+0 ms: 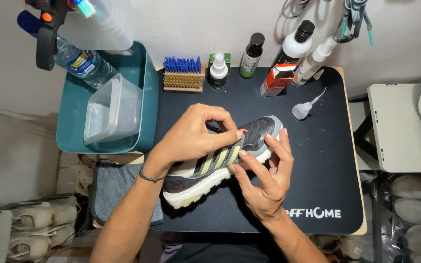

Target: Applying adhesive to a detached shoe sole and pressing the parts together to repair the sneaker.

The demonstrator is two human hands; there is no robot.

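Grey sneaker between two hands, left and right.

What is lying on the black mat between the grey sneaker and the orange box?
Nothing: in the head view, the black mat is bare between the grey white-soled sneaker and the orange box.

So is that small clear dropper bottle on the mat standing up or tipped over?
Tipped over. The dropper bottle lies on its side on the black mat, its thin nozzle pointing up and right, apart from the upright bottles behind it.
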